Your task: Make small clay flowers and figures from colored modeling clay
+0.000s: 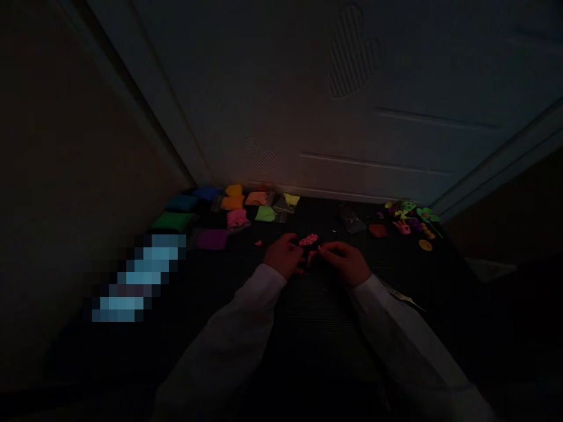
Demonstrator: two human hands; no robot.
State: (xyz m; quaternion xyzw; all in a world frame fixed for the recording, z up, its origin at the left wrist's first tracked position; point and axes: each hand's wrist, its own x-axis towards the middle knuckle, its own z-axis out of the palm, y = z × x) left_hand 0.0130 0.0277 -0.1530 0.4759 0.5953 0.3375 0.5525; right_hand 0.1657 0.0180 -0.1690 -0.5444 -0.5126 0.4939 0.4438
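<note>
The scene is dim. My left hand [282, 257] rests near the middle of the dark table, fingers bent and apart, with nothing visible held in them. Thumb and fingertips of my right hand [349, 262] pinch a small pink piece of modelling clay [319, 248]. Between the two hands lies a pink oval clay piece [308, 240] with a lighter pattern on it. Below that, a thin pink clay strip [311, 258] shows close to the left fingers; whether it joins the pinched piece I cannot tell. A pink scrap [258, 242] lies left of my left hand.
Bags of coloured clay, among them a green bag [173, 221] and a purple bag [212, 239], line the back left. Scissors [407, 299] lie beside my right forearm. Small shaped clay pieces [402, 225] cluster at back right, near a red lump [377, 230]. A pixelated bright patch [141, 278] covers the left.
</note>
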